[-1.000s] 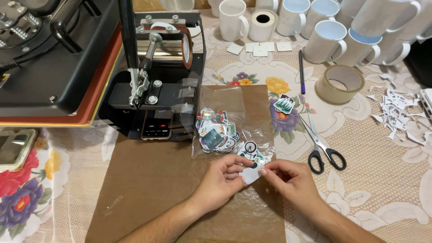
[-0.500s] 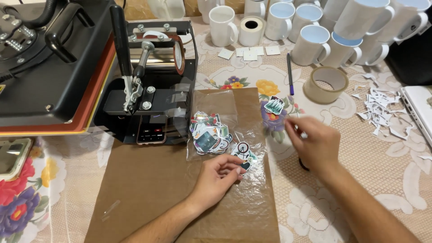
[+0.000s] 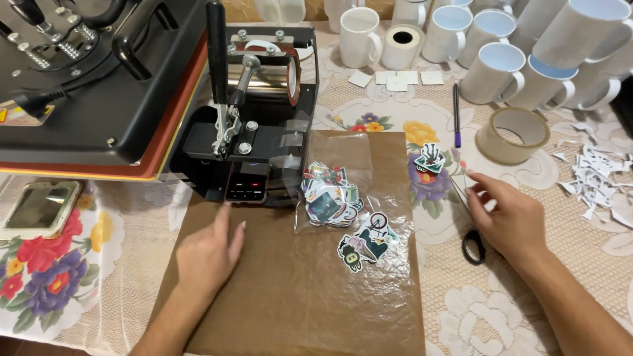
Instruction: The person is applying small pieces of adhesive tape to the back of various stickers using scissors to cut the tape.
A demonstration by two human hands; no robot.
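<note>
My left hand (image 3: 212, 252) rests flat on the brown sheet (image 3: 283, 296), fingers apart, just below the black mug press (image 3: 254, 112). My right hand (image 3: 508, 221) lies over the black-handled scissors (image 3: 472, 245) on the lace tablecloth, fingers bent around them. A clear plastic bag (image 3: 333, 181) with several cut-out stickers lies on the brown sheet. A few loose stickers (image 3: 366, 242) lie below the bag. One more sticker (image 3: 430, 158) sits on the cloth to the right.
A large black heat press (image 3: 86, 86) fills the upper left. White mugs (image 3: 501, 59) crowd the back edge. A tape roll (image 3: 512, 135), a pen (image 3: 456, 115) and paper scraps (image 3: 593, 175) lie at right. A phone (image 3: 39, 207) rests at far left.
Both hands left the stickers. My left hand moved left onto the brown sheet near the mug press. My right hand moved right, then down onto the scissors.
</note>
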